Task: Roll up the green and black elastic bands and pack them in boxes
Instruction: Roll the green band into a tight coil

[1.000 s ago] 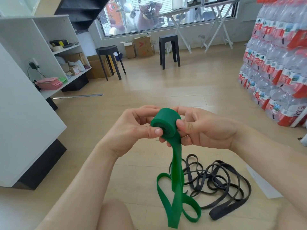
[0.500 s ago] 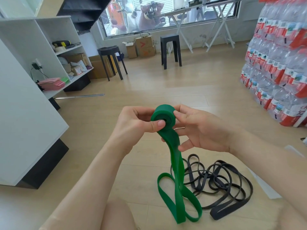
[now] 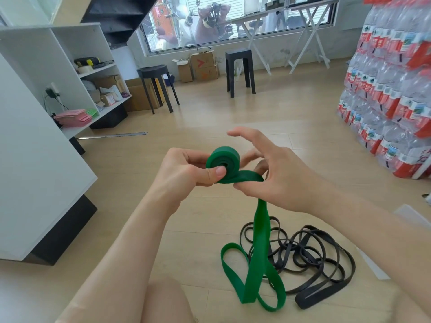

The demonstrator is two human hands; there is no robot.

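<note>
A green elastic band point(image 3: 260, 231) is partly wound into a tight roll point(image 3: 227, 159) held in front of me. My left hand point(image 3: 184, 171) pinches the roll, thumb pressed on its near face. My right hand point(image 3: 277, 173) sits just right of the roll; its thumb and lower fingers hold the flat green strip coming off the roll, while its upper fingers are spread and lifted. The loose green tail hangs down to loops on the floor. Black elastic bands point(image 3: 310, 257) lie in a tangled heap on the floor beside those loops.
A white shelf unit point(image 3: 42, 141) stands to my left. Stacked packs of water bottles point(image 3: 394, 94) fill the right. Two black stools point(image 3: 240, 71) and cardboard boxes point(image 3: 203, 66) stand by the far window. A white sheet point(image 3: 373, 264) lies on the wooden floor by the black bands.
My right hand let go of the roll's far side, spread its upper fingers and slid down onto the strip. The roll turned and the strip now leads off to the right.
</note>
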